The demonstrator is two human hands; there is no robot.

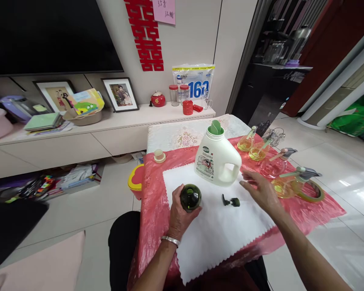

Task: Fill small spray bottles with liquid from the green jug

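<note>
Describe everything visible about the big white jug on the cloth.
The white jug looks like opaque plastic, with a built-in loop handle on its right side and a printed label on the front, too small to read. Its neck carries a green spout fitting with no cap on it. It stands upright on the far part of the white cloth, beyond both hands. Nothing grips it; the right hand hovers just beside its base.

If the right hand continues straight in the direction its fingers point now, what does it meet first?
Probably the white detergent jug: the right hand hovers open, fingers aimed left and slightly away toward the jug's base by the handle. Depth is unclear, so it might pass just in front.
</note>
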